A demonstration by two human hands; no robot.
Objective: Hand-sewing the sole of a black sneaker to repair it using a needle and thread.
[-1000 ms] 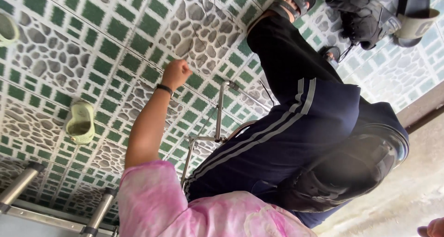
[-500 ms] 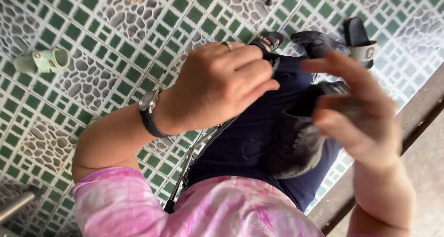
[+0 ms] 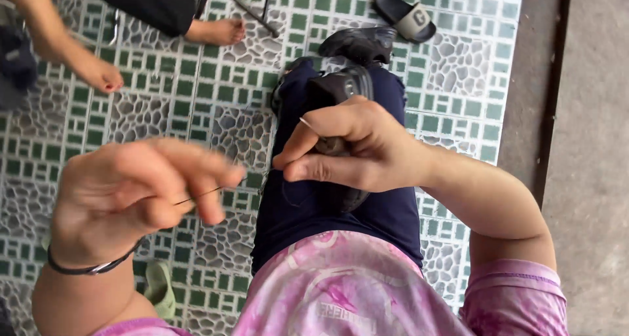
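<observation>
Right hand (image 3: pixel 367 146) clamps the black rubber shoe (image 3: pixel 341 97) on the lap above the dark navy trousers (image 3: pixel 334 205), while the left hand (image 3: pixel 137 192), its grip pinched narrow on a thin needle (image 3: pixel 200 195) left of the shoe, should draw straight and taut.

The right hand (image 3: pixel 357 146) sits at centre frame, wrapped around a shoe (image 3: pixel 337 93) that rests on the person's lap. The left hand (image 3: pixel 141 192) is at lower left, apart from the right, with what appears to be a thin thread (image 3: pixel 203 193) at its fingertips; the view there is blurred. A slipper (image 3: pixel 406 15) lies on the tiled floor (image 3: pixel 164 107) at upper centre-right. Another person's foot (image 3: pixel 216 29) is at upper left. A concrete strip (image 3: pixel 590 146) runs along the right edge.
</observation>
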